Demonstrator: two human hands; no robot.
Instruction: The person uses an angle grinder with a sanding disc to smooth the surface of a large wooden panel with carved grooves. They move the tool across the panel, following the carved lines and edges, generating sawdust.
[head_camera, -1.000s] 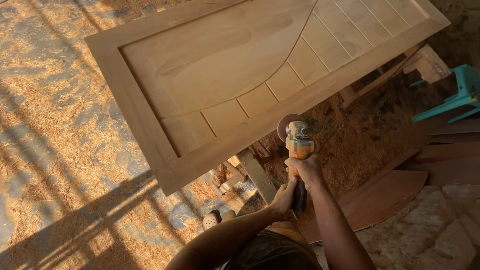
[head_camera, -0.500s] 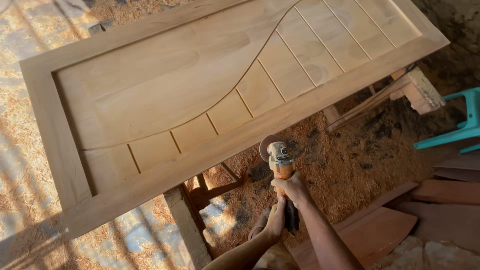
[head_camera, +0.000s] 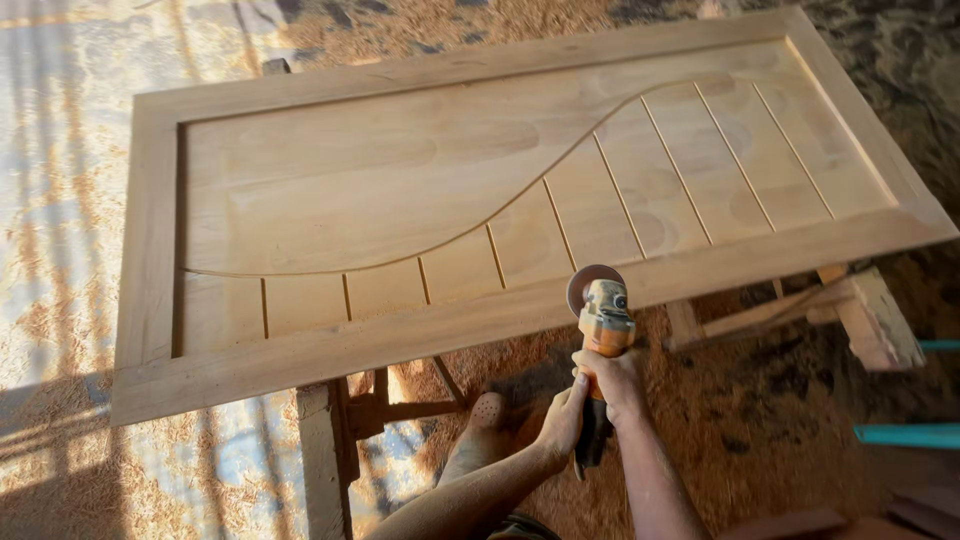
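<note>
Both hands grip an orange angle grinder (head_camera: 603, 318): right hand (head_camera: 612, 382) closed around its body, left hand (head_camera: 562, 420) wrapped on the rear handle. Its sanding disc (head_camera: 590, 282) meets the near rail of a panelled wooden door (head_camera: 480, 190) lying flat on trestles (head_camera: 325, 455). The panels look evenly smooth, so the sanding appears well advanced, with edge work remaining. Sawdust (head_camera: 70, 180) carpets the sunlit ground.

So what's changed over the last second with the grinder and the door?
The view has swung left, so the whole wooden door panel now shows. The angle grinder keeps its disc at the panel's near edge, seemingly further left along it. Right hand and left hand still grip it; the panel stays on its trestles.
</note>
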